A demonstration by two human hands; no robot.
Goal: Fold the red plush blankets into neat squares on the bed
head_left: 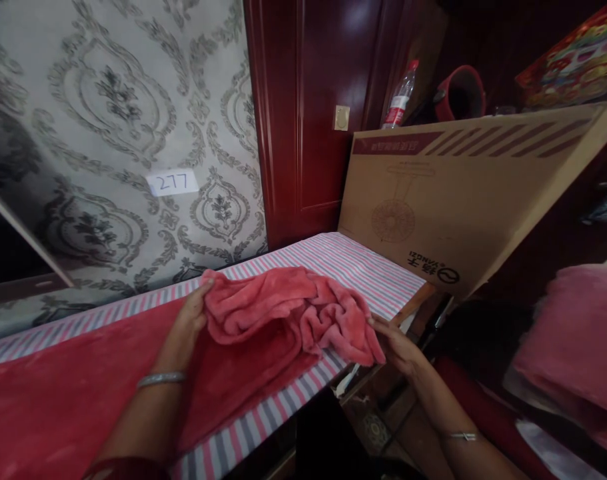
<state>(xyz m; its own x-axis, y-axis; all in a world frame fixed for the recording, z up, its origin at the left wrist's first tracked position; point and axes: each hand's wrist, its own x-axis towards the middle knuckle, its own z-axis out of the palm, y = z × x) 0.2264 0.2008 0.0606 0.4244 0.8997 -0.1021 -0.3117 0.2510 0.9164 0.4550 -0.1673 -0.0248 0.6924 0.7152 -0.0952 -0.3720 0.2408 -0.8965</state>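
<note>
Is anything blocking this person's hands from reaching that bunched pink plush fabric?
Nothing visible: the left hand holds one end of the pink plush fabric, the right hand the other. The cardboard box stands farther back, clear of both hands.

blanket (258, 300): plush matt cloth | carton (443, 193): matt cardboard | panelling (328, 67): glossy — wood, perhaps

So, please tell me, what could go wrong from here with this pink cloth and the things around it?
The bunched end of the pink plush cloth reaches past the edge of the striped cover near the right hand, so it might slip down if let go.

The bracelet on the left wrist is close to the plush and might catch on it.

The bottle stands upright by the top of the cardboard box; a knock there could perhaps tip it.
</note>
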